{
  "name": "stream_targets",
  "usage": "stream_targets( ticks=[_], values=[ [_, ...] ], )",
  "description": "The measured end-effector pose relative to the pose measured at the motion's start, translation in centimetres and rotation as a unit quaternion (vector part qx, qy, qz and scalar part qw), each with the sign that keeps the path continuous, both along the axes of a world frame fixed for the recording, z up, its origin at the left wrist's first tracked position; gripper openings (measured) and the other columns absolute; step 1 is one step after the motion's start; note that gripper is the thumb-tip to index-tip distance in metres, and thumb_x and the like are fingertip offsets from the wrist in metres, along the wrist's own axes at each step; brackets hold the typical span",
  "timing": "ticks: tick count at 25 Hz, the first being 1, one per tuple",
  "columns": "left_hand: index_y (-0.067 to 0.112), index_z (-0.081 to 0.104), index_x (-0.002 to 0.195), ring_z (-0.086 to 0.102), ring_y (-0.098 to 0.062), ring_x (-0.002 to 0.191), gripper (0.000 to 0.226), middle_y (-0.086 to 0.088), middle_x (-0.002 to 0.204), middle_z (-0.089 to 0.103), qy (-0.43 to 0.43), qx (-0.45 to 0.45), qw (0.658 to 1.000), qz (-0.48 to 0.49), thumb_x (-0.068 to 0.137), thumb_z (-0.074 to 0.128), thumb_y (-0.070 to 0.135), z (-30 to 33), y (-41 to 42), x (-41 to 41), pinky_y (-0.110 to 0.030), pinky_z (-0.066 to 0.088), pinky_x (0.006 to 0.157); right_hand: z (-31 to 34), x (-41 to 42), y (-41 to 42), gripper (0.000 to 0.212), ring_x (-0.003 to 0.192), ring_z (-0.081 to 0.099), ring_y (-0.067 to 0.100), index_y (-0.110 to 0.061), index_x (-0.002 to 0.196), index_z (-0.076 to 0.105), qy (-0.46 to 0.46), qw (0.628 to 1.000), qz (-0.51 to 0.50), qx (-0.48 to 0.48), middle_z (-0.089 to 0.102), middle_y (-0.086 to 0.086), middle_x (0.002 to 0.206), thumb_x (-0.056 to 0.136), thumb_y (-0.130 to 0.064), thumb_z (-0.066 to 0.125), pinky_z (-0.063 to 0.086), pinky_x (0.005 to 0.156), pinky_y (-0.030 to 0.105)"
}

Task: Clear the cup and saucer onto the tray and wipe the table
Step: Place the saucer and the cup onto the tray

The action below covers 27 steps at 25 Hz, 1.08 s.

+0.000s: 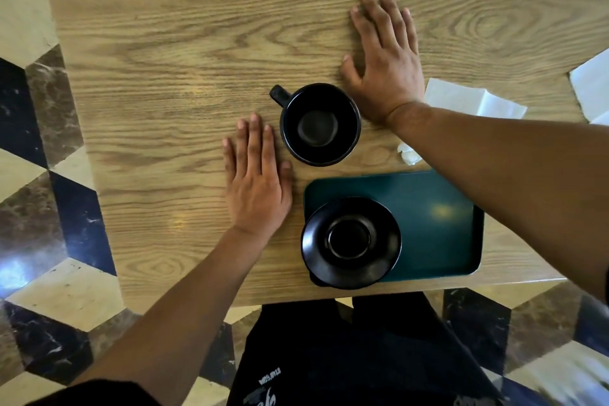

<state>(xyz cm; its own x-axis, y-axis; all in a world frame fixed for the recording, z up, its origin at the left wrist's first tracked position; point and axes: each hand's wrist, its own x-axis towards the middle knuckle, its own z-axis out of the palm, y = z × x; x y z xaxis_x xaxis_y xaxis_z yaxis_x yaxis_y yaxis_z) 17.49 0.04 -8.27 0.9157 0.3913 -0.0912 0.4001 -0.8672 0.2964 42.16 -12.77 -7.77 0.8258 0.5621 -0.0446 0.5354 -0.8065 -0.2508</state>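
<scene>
Both hands lie flat on the bench (164,43), fingers straight, holding nothing: left hand (255,181) just beside the cup (319,123), right hand (385,59) beyond it. The cup stands off the tray (438,208); the saucer (351,242) overhangs the tray's left edge. A careless reach could tip the cup, and lifting the tray might slide the saucer off. Napkins (474,100) lie near the right wrist.

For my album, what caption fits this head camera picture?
Both hands, left and right, flat beside black cup; saucer on green tray.
</scene>
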Motion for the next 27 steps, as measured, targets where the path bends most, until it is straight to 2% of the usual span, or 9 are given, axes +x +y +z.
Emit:
stream_targets(
  ticks=[6, 11, 13, 14, 16, 18, 21, 23, 27],
  values=[
    [-0.007, 0.026, 0.155, 0.016, -0.037, 0.156, 0.059, -0.026, 0.165, 0.023, 0.033, 0.012, 0.999, 0.007, 0.104, 0.033, 0.022, 0.1, -1.7, 0.0, -0.051, 0.017, 0.127, -0.3, 0.0, -0.2, 0.066, 0.157, 0.018, 0.027, -0.017, 0.155, 0.041, -0.005, 1.0, 0.001, 0.028, 0.031, 0.003, 0.167, 0.095, -0.043, 0.043, 0.009, 0.129, 0.046],
    [-0.005, 0.033, 0.153, 0.022, -0.035, 0.155, 0.06, -0.023, 0.164, 0.028, -0.003, 0.04, 0.999, 0.015, 0.101, 0.036, 0.024, -0.1, -1.4, 0.2, -0.051, 0.02, 0.127, -0.6, -0.5, -0.2, 0.06, 0.157, 0.02, 0.028, -0.013, 0.152, 0.045, 0.004, 0.999, 0.003, 0.05, 0.035, 0.006, 0.165, 0.098, -0.039, 0.045, 0.009, 0.129, 0.045],
    [-0.004, 0.036, 0.152, 0.026, -0.034, 0.154, 0.061, -0.023, 0.163, 0.031, -0.014, 0.043, 0.999, 0.013, 0.099, 0.038, 0.024, -0.2, -1.5, 0.1, -0.052, 0.023, 0.125, 0.0, -0.9, -0.5, 0.048, 0.153, 0.03, 0.03, -0.007, 0.143, 0.055, 0.032, 0.994, -0.005, 0.102, 0.045, 0.011, 0.159, 0.1, -0.025, 0.049, 0.018, 0.127, 0.043],
    [-0.004, 0.037, 0.152, 0.027, -0.034, 0.153, 0.061, -0.022, 0.163, 0.032, -0.014, 0.046, 0.999, 0.012, 0.098, 0.038, 0.025, -0.2, -1.4, 0.2, -0.052, 0.024, 0.125, 0.8, -1.1, -0.6, 0.041, 0.147, 0.042, 0.03, -0.005, 0.135, 0.062, 0.061, 0.986, -0.034, 0.153, 0.054, 0.013, 0.151, 0.099, -0.018, 0.049, 0.028, 0.123, 0.042],
    [-0.005, 0.038, 0.151, 0.028, -0.035, 0.153, 0.062, -0.022, 0.162, 0.033, -0.013, 0.052, 0.998, 0.016, 0.097, 0.038, 0.026, -0.1, -1.3, 0.3, -0.052, 0.024, 0.125, 3.2, -2.6, -0.3, 0.034, 0.12, 0.063, 0.02, -0.011, 0.119, 0.071, 0.127, 0.955, -0.091, 0.253, 0.07, 0.006, 0.129, 0.097, -0.023, 0.048, 0.047, 0.105, 0.04],
    [-0.004, 0.037, 0.151, 0.027, -0.035, 0.153, 0.064, -0.022, 0.162, 0.032, -0.012, 0.048, 0.999, 0.021, 0.096, 0.035, 0.028, 0.0, -1.4, 0.3, -0.051, 0.022, 0.126, 5.6, -5.5, 0.1, 0.046, 0.11, 0.063, 0.011, -0.02, 0.123, 0.066, 0.181, 0.944, -0.086, 0.263, 0.069, -0.003, 0.122, 0.093, -0.049, 0.048, 0.052, 0.097, 0.036],
    [-0.003, 0.031, 0.154, 0.023, -0.034, 0.154, 0.065, -0.02, 0.164, 0.029, -0.006, 0.046, 0.999, 0.015, 0.099, 0.031, 0.031, 0.1, -1.5, 0.2, -0.05, 0.02, 0.127, 7.2, -9.9, 0.0, 0.105, 0.135, 0.048, 0.025, -0.019, 0.152, 0.038, 0.207, 0.972, 0.006, 0.109, 0.049, 0.006, 0.147, 0.072, -0.085, 0.054, 0.044, 0.109, 0.041],
    [-0.002, 0.032, 0.154, 0.023, -0.033, 0.155, 0.064, -0.02, 0.164, 0.029, -0.01, 0.047, 0.999, 0.017, 0.1, 0.03, 0.031, -0.1, -1.5, 0.0, -0.05, 0.02, 0.127, 7.1, -11.1, -0.3, 0.127, 0.143, 0.037, 0.031, -0.018, 0.159, 0.019, 0.206, 0.976, 0.02, 0.062, 0.034, 0.01, 0.157, 0.063, -0.084, 0.067, 0.039, 0.114, 0.045],
    [-0.003, 0.037, 0.152, 0.024, -0.033, 0.154, 0.067, -0.02, 0.164, 0.03, -0.005, 0.045, 0.999, 0.022, 0.097, 0.028, 0.034, 0.3, -1.6, 0.3, -0.049, 0.019, 0.127, 5.8, -11.5, -0.4, 0.127, 0.135, 0.042, 0.033, -0.016, 0.161, 0.013, 0.179, 0.98, 0.028, 0.089, 0.034, 0.012, 0.15, 0.065, -0.055, 0.085, 0.042, 0.113, 0.045]
  ],
)
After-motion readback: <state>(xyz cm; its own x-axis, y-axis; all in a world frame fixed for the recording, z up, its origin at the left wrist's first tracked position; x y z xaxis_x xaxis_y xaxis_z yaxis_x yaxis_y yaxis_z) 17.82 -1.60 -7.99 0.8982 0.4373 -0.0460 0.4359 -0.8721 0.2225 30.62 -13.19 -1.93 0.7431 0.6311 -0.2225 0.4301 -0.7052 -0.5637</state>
